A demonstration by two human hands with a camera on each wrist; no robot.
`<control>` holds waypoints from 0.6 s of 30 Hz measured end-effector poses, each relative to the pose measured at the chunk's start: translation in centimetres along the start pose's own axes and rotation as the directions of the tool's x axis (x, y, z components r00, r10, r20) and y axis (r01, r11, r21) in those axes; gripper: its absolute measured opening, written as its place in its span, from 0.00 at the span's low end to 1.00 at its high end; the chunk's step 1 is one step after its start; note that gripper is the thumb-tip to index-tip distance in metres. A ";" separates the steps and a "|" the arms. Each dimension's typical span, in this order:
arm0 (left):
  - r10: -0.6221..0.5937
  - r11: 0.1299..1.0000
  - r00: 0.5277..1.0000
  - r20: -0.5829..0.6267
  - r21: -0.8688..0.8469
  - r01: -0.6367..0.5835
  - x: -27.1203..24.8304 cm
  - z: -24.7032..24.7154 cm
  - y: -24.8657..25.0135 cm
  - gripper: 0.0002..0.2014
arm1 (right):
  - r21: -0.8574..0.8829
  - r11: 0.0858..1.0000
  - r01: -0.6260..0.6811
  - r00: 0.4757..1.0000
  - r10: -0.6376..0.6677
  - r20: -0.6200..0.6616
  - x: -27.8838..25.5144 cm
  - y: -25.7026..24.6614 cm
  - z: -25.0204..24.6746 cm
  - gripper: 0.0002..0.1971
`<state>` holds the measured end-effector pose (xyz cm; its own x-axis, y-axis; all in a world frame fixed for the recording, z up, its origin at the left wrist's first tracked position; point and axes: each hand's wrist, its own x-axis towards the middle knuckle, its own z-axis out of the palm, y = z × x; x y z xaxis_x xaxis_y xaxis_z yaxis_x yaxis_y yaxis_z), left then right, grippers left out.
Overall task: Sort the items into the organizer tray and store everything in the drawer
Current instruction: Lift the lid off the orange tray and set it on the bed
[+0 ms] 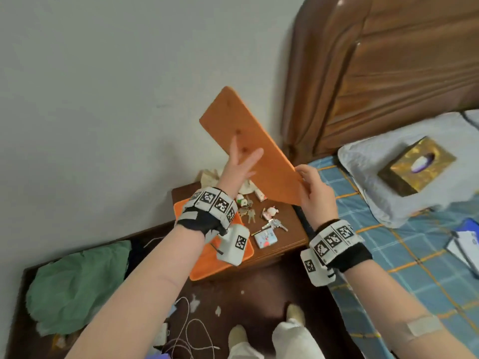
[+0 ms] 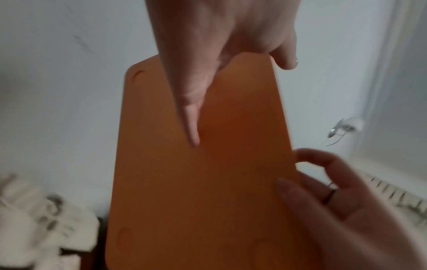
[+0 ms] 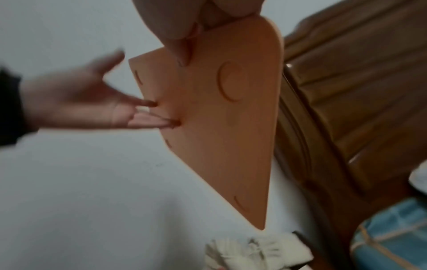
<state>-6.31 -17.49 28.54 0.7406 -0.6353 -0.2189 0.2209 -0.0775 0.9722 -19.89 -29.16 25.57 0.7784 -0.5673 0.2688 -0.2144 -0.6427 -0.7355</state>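
Observation:
An orange organizer tray (image 1: pixel 248 141) is held up tilted above the nightstand (image 1: pixel 293 229), its flat underside toward me. My left hand (image 1: pixel 241 161) lays straight fingers (image 3: pixel 148 104) against that underside (image 2: pixel 208 191). My right hand (image 1: pixel 315 187) grips the tray's near lower corner, thumb (image 3: pixel 182 47) on the underside (image 3: pixel 219 146). On the nightstand lie key bunches (image 1: pixel 274 224) (image 1: pixel 250 215), a small patterned packet (image 1: pixel 265 238), a pink wrapped item (image 1: pixel 270 212) and other small bits. A second orange tray (image 1: pixel 223 263) lies on the nightstand's left part, partly under my left wrist.
Crumpled whitish material (image 1: pixel 210 176) sits at the nightstand's back. The brown headboard (image 1: pixel 375 73) and a bed with a blue plaid sheet (image 1: pixel 388 255) are on the right, a gold tissue box (image 1: pixel 417 165) on the pillow. A green cloth (image 1: pixel 77 286) and white cables (image 1: pixel 186 332) lie on the dark floor.

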 end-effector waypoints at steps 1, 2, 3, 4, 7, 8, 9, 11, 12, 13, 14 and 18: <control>-0.010 0.998 0.999 0.031 -0.066 0.012 0.4 1.7 0.5 0.38 | -0.059 0.998 0.020 1.000 -0.020 0.011 -0.1 0.7 -0.7 0.16; -0.030 0.993 0.999 0.041 -0.117 0.034 0.8 3.3 0.7 0.39 | -0.115 0.992 0.046 0.999 -0.045 0.014 -0.2 1.3 -1.5 0.16; -0.053 0.987 0.998 0.027 -0.152 0.057 1.2 4.8 0.7 0.40 | -0.174 0.980 0.091 0.996 -0.091 0.008 -0.2 2.3 -2.2 0.15; -0.075 0.981 0.997 0.002 -0.181 0.074 1.7 6.1 0.6 0.41 | -0.229 0.963 0.146 0.989 -0.146 0.016 -0.2 3.1 -3.0 0.14; -0.111 0.978 0.994 -0.022 -0.181 0.105 3.2 9.5 -0.5 0.34 | -0.314 0.923 0.222 0.974 -0.192 0.121 0.2 6.0 -5.6 0.13; -0.117 0.979 0.993 -0.013 -0.168 0.113 3.7 10.7 -1.2 0.30 | -0.335 0.913 0.233 0.969 -0.191 0.155 0.3 7.5 -6.6 0.13; -0.129 0.980 0.992 -0.001 -0.156 0.127 4.1 11.9 -1.9 0.27 | -0.341 0.909 0.239 0.965 -0.183 0.188 0.3 9.0 -7.4 0.14; -0.171 0.973 0.985 0.000 -0.155 0.169 5.1 14.0 -3.8 0.24 | -0.294 0.940 0.174 0.947 -0.078 0.312 0.7 12.1 -8.6 0.18; -0.191 0.968 0.982 -0.005 -0.163 0.188 5.6 14.9 -4.9 0.24 | -0.240 0.965 0.108 0.922 -0.007 0.387 0.7 13.8 -9.2 0.22; -0.209 0.964 0.978 -0.009 -0.171 0.205 6.3 15.8 -5.9 0.25 | -0.199 0.980 0.028 0.905 0.060 0.421 0.8 15.7 -9.7 0.24; -0.225 0.959 0.974 -0.009 -0.177 0.219 7.0 16.5 -6.9 0.25 | -0.183 0.981 -0.067 0.904 0.137 0.404 0.8 17.4 -10.1 0.25; -0.299 0.946 0.954 0.030 -0.118 0.301 10.0 19.3 -9.8 0.26 | -0.206 0.796 -0.569 0.777 0.603 0.181 0.6 25.2 -11.0 0.26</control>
<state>-13.31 -37.93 18.40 0.6209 -0.6059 -0.4974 0.5068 -0.1737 0.8444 -31.37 -51.36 14.05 0.5828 -0.7348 -0.3470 -0.7351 -0.2946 -0.6106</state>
